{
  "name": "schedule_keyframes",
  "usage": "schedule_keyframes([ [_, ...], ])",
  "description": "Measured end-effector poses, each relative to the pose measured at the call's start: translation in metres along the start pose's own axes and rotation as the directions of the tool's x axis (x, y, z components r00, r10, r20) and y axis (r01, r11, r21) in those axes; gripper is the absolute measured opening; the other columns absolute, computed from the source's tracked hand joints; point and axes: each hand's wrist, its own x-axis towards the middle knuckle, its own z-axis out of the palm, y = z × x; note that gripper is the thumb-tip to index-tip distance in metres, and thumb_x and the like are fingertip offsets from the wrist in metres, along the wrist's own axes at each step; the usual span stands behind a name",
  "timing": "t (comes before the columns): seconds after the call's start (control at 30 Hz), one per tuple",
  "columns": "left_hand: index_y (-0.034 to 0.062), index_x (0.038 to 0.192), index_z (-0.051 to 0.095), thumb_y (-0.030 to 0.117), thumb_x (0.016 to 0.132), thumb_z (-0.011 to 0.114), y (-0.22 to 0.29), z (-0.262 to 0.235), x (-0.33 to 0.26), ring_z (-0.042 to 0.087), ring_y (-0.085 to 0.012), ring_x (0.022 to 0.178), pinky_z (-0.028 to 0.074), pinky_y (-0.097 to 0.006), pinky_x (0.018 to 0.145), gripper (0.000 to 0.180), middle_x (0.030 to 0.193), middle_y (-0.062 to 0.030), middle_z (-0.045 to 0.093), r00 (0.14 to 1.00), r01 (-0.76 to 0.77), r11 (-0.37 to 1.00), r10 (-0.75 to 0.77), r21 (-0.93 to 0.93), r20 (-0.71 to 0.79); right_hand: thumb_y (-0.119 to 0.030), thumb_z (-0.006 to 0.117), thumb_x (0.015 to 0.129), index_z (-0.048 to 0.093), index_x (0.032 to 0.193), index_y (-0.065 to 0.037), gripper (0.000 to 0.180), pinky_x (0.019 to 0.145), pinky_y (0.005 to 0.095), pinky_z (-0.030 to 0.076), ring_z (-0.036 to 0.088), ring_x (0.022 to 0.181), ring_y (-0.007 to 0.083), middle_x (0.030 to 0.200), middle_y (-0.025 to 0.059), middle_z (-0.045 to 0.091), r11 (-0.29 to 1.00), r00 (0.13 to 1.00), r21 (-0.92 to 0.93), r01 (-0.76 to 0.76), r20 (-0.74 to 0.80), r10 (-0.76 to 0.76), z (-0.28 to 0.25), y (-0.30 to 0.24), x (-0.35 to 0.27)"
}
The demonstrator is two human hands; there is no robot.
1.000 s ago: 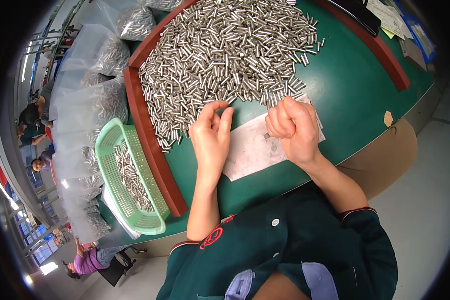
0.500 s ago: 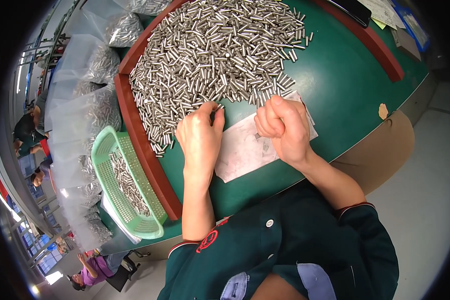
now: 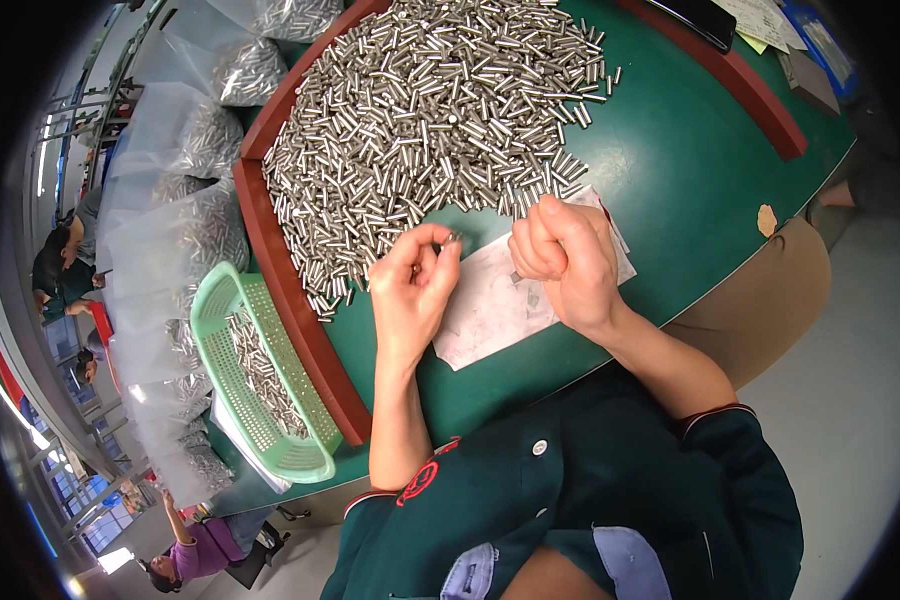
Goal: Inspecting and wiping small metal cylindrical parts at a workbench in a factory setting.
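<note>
A large heap of short, shiny metal pins (image 3: 420, 110) covers the far and left part of the green table. My left hand (image 3: 410, 300) is at the near edge of the heap, thumb and forefinger pinched on one metal pin (image 3: 453, 238). Its other fingers curl inward. To the right, my right hand (image 3: 575, 262) is closed like a fist above a smudged white sheet (image 3: 490, 310). What lies inside that fist is hidden; a small grey bit shows below its fingers, and I cannot tell whether it is held.
Dark red wooden rails (image 3: 295, 300) border the heap at left and another rail (image 3: 740, 85) stands at right. Beyond the left rail are a green perforated basket (image 3: 320, 462) with pins and several clear bags (image 3: 210, 145) of pins. A phone (image 3: 695, 18) lies far right. Other people are at left.
My left hand has drawn back from the heap's edge toward me and slightly right, turning so the pinched pin shows. My right hand stays almost still.
</note>
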Motion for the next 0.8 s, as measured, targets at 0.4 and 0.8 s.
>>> schedule_keyframes([
  [0.4, -0.0012, 0.087, 0.059, 0.000, 0.077, 0.060, -0.013, -0.004, -0.017, 0.029, -0.0003, 0.052, 0.023, -0.016, 0.046, 0.010, 0.060, 0.0082, 0.038, 0.996, -0.066, 0.938, 0.043, -0.340, -0.074, -0.018, 0.033, 0.089, 0.026, 0.051, -0.009, 0.040, 0.041, 0.0232, 0.019, 0.022, 0.043, 0.0063, 0.046, -0.0026, 0.026, 1.000, 1.000, 0.009, -0.010, -0.006, 0.011, 0.002, -0.001, -0.002],
  [0.8, -0.0010, 0.087, 0.059, 0.000, 0.077, 0.061, -0.015, 0.000, -0.018, 0.031, -0.0003, 0.051, 0.024, -0.016, 0.045, 0.011, 0.058, 0.0072, 0.041, 0.994, -0.099, 0.959, 0.081, -0.264, -0.078, -0.017, 0.033, 0.090, 0.026, 0.051, -0.009, 0.040, 0.041, 0.0236, 0.019, 0.022, 0.042, 0.0059, 0.046, -0.0029, 0.026, 1.000, 1.000, 0.001, 0.013, -0.002, -0.013, 0.002, 0.000, -0.002],
])
